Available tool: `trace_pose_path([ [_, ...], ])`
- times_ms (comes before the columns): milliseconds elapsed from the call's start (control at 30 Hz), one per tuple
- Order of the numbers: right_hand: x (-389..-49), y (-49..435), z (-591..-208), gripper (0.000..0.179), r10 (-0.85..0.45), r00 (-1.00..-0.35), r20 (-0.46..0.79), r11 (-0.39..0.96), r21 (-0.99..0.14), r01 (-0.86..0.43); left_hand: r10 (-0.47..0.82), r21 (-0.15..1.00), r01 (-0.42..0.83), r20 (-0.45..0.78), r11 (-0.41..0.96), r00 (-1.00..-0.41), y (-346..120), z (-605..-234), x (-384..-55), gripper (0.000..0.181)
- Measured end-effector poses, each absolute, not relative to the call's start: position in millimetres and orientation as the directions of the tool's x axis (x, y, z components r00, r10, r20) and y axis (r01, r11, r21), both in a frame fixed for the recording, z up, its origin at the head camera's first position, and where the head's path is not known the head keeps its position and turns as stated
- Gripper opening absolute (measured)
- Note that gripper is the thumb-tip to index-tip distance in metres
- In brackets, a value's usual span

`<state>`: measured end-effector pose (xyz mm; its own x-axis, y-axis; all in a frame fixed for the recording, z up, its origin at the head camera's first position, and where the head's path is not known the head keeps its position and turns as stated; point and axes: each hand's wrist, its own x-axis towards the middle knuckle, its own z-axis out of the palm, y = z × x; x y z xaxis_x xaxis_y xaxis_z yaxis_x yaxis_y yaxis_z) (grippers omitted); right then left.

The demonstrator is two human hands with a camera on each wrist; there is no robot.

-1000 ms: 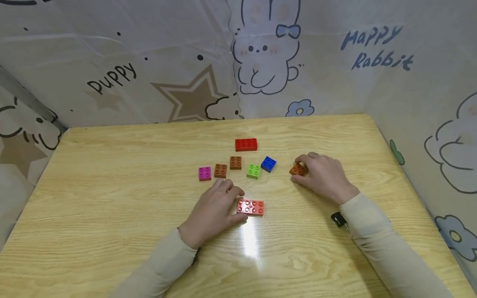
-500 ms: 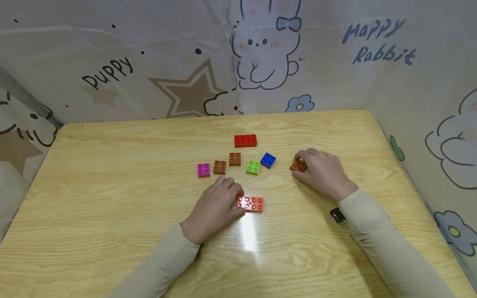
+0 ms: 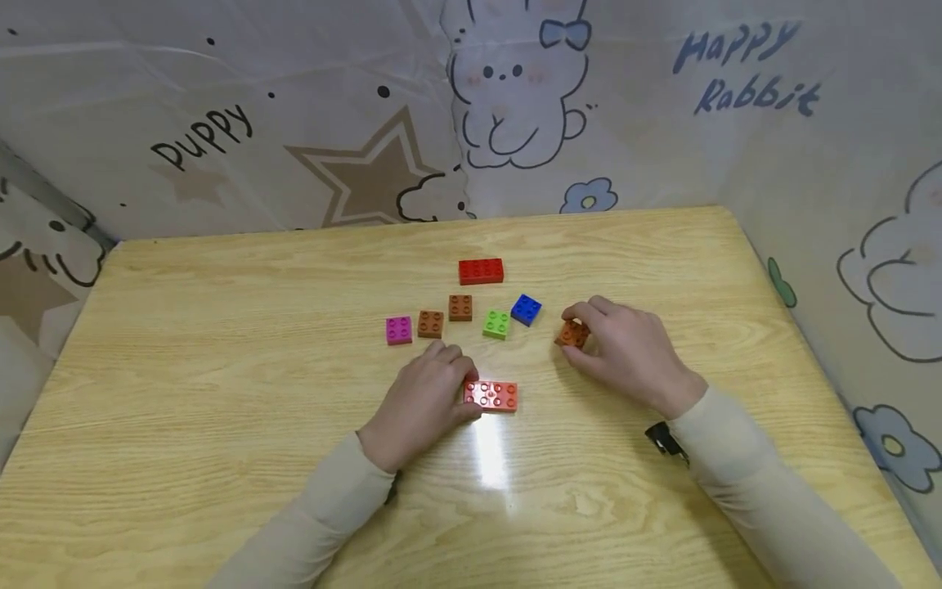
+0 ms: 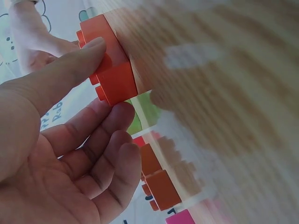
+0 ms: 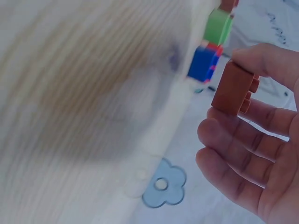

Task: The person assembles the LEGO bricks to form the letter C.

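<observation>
My left hand (image 3: 424,401) pinches a long orange-red building brick (image 3: 502,396) at its left end, thumb on the near side and fingers on the far side. The brick lies studs up on the table; the left wrist view shows its end wall (image 4: 119,84). Over on the right, my right hand (image 3: 631,352) grips a small brown building brick (image 3: 570,334) between thumb and fingertips. Its plain side (image 5: 231,88) and studs show in the right wrist view. Nearest to that brick is a blue square brick (image 3: 526,310), with a lime green one (image 3: 496,325) beside it.
A long red brick (image 3: 482,272) lies farther back. Two brown bricks, one left (image 3: 430,324) and one farther back (image 3: 460,307), sit near a magenta brick (image 3: 399,330). Printed cloth (image 3: 331,98) hangs behind the wooden table (image 3: 221,368).
My right hand has moved a little left with the brown brick, toward the blue one. The left hand stays at the orange-red brick. The head view has tilted slightly down.
</observation>
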<state>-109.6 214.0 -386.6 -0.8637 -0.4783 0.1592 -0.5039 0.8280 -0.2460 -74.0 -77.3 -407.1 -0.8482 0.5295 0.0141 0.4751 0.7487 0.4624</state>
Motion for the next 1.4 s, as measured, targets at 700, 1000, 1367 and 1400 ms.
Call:
trace_pose_path([
  [700, -75, 175, -386, 0.035, -0.677, -0.711, 0.192, 0.652, -0.292, -0.7, 0.534, 0.45, 0.477, -0.002, 0.755, -0.845, -76, -403, -77, 0.035],
  [1000, -75, 165, -390, 0.035, -0.7, -0.7, 0.145, 0.637, -0.318, -0.703, 0.531, 0.459, 0.465, -0.017, 0.757, -0.847, -76, -402, -78, 0.035],
  [1367, -79, 162, -395, 0.036, -0.71, -0.695, 0.114, 0.63, -0.338, -0.699, 0.531, 0.456, 0.461, -0.03, 0.761, -0.847, -75, -403, -78, 0.033],
  [1400, -79, 161, -395, 0.036, -0.711, -0.694, 0.113, 0.629, -0.339, -0.7, 0.53, 0.456, 0.459, -0.032, 0.763, -0.848, -75, -402, -78, 0.033],
])
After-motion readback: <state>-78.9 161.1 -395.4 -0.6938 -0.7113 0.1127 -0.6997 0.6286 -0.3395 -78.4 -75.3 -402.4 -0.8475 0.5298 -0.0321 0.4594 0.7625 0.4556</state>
